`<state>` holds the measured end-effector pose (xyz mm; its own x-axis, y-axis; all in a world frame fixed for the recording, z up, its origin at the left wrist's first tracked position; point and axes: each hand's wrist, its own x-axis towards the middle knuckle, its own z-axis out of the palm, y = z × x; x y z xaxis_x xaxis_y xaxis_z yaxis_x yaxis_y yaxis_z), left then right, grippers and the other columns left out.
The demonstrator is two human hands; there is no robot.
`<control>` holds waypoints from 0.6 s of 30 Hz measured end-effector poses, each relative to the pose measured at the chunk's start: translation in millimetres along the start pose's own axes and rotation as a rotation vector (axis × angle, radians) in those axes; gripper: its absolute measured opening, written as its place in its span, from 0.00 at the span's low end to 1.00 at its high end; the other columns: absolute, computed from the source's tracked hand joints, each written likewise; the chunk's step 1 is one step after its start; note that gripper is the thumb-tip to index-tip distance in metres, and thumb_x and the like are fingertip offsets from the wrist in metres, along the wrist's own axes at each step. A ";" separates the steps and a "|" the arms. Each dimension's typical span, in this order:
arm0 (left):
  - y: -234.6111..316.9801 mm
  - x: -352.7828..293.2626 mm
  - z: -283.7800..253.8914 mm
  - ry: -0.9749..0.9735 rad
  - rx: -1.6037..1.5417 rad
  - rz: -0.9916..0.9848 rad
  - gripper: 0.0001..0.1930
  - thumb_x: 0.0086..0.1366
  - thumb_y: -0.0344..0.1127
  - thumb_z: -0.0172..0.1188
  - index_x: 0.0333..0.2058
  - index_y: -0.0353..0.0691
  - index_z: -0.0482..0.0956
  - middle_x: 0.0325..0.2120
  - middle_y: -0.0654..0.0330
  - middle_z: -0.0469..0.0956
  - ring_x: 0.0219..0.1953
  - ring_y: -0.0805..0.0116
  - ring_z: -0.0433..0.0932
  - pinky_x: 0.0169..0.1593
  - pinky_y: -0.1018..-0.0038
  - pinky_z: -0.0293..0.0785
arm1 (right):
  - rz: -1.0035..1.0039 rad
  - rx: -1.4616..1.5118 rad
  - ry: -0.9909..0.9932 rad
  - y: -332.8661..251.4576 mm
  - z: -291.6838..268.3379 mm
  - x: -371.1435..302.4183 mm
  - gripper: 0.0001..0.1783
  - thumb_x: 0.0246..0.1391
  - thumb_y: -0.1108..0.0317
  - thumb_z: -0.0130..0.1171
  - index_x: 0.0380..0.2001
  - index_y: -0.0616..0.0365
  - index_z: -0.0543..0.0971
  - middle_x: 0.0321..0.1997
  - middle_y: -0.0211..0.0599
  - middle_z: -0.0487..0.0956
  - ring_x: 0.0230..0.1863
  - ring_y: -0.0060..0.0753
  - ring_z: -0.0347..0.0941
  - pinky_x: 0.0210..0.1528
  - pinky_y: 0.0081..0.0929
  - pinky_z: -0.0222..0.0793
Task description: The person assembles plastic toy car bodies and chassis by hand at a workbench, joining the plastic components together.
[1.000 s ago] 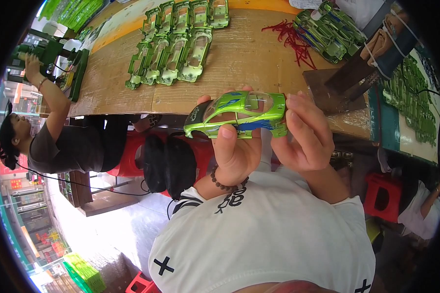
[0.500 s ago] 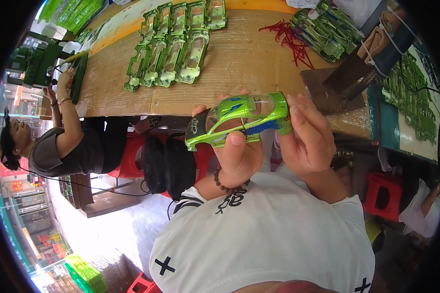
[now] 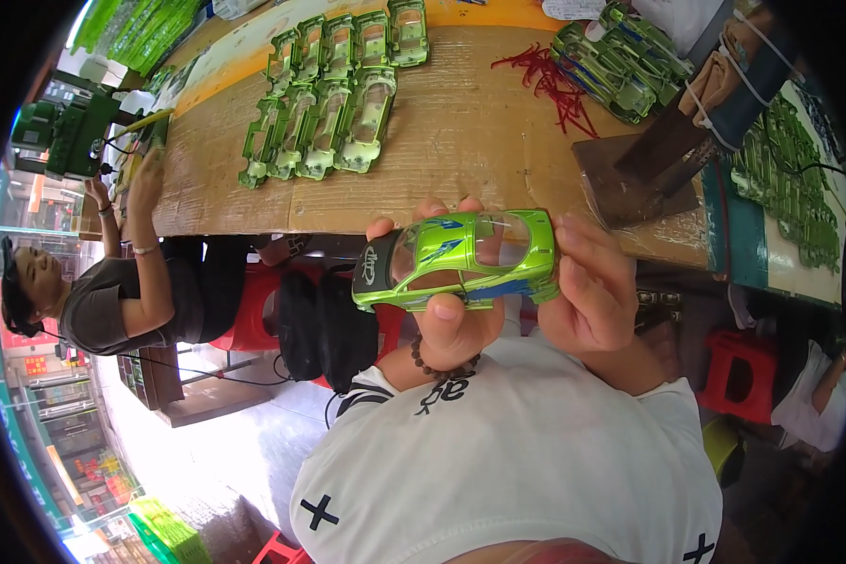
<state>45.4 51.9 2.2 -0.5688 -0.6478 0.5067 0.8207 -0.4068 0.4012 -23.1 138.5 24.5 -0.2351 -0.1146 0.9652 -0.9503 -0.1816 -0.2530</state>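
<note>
A bright green toy car body shell (image 3: 453,246) with blue side markings, a black hood and clear windows is held up in front of my chest, its hood pointing left. My left hand (image 3: 453,331) is closed around its front half, thumb on the near side and fingertips showing over the far side. At the rear end, my right hand (image 3: 587,291) grips the shell with curled fingers; part of that grip is hidden behind the shell. The shell's roof and near side face me.
Several green car shells (image 3: 320,122) lie in two rows on the cardboard-covered table (image 3: 461,122). Red strips (image 3: 545,80) and more shells (image 3: 620,66) sit farther right, near a metal stand (image 3: 667,155). At left, a co-worker (image 3: 113,291) sits by a green machine (image 3: 61,132).
The car shell has tilted so more of its roof shows, and it sits slightly lower in view with both hands. The co-worker's near arm has moved.
</note>
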 end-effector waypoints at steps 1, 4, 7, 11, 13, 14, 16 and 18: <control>-0.2 0.9 -0.2 -0.002 -0.001 0.000 0.32 0.57 0.47 0.56 0.56 0.55 0.50 0.53 0.58 0.62 0.57 0.58 0.59 0.58 0.57 0.59 | -0.002 -0.001 0.001 -0.4 0.1 0.2 0.20 0.35 0.85 0.61 0.37 0.65 0.74 0.35 0.48 0.76 0.36 0.45 0.75 0.38 0.34 0.74; 0.9 2.1 0.7 -0.034 0.051 0.047 0.32 0.57 0.47 0.56 0.56 0.55 0.50 0.53 0.58 0.62 0.57 0.58 0.59 0.58 0.57 0.59 | 0.047 -0.081 -0.021 -3.9 -0.8 2.2 0.19 0.35 0.83 0.62 0.37 0.65 0.74 0.37 0.48 0.76 0.37 0.46 0.74 0.38 0.36 0.73; 2.7 1.6 3.1 -0.020 0.074 0.055 0.31 0.57 0.48 0.56 0.55 0.56 0.50 0.53 0.58 0.62 0.56 0.58 0.60 0.58 0.58 0.59 | 0.039 -0.120 -0.075 -3.7 -4.5 6.7 0.18 0.36 0.81 0.62 0.36 0.65 0.74 0.37 0.48 0.75 0.36 0.47 0.74 0.38 0.37 0.73; 7.6 -0.9 9.1 0.244 -0.001 -0.041 0.39 0.46 0.39 0.68 0.53 0.63 0.52 0.49 0.62 0.59 0.55 0.57 0.61 0.55 0.56 0.61 | 0.014 -0.077 -0.156 -0.1 -4.2 9.2 0.19 0.35 0.79 0.62 0.36 0.65 0.73 0.39 0.49 0.74 0.37 0.46 0.73 0.37 0.36 0.73; 7.8 -0.3 9.0 0.246 -0.041 -0.045 0.39 0.47 0.39 0.67 0.53 0.63 0.52 0.49 0.63 0.60 0.54 0.57 0.61 0.55 0.56 0.61 | 0.068 0.031 -0.158 -3.2 -3.3 10.2 0.20 0.34 0.78 0.62 0.37 0.64 0.72 0.39 0.50 0.74 0.38 0.45 0.73 0.36 0.36 0.73; 7.9 1.6 10.1 0.253 -0.032 -0.028 0.38 0.47 0.38 0.67 0.53 0.63 0.52 0.49 0.63 0.60 0.54 0.57 0.61 0.55 0.56 0.61 | 0.179 0.107 -0.168 -7.6 -3.7 11.2 0.21 0.34 0.77 0.62 0.37 0.64 0.72 0.40 0.50 0.73 0.38 0.45 0.73 0.36 0.35 0.73; 7.3 2.0 9.6 0.260 -0.024 -0.012 0.38 0.48 0.38 0.66 0.53 0.63 0.52 0.50 0.63 0.60 0.54 0.57 0.61 0.55 0.56 0.61 | 0.290 0.181 -0.178 -9.7 1.3 8.8 0.21 0.34 0.76 0.63 0.37 0.63 0.72 0.40 0.51 0.73 0.39 0.44 0.72 0.35 0.34 0.73; 6.2 -1.8 8.1 0.189 -0.075 -0.037 0.37 0.49 0.38 0.65 0.54 0.62 0.52 0.50 0.62 0.60 0.54 0.57 0.61 0.55 0.57 0.61 | 0.103 0.106 -0.022 -6.6 9.8 -1.1 0.25 0.34 0.72 0.65 0.39 0.65 0.71 0.42 0.52 0.71 0.39 0.45 0.72 0.35 0.32 0.73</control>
<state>51.2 55.8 9.9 -0.5847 -0.7376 0.3378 0.8049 -0.4752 0.3555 -14.6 130.3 24.5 -0.3244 -0.1593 0.9324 -0.8943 -0.2695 -0.3572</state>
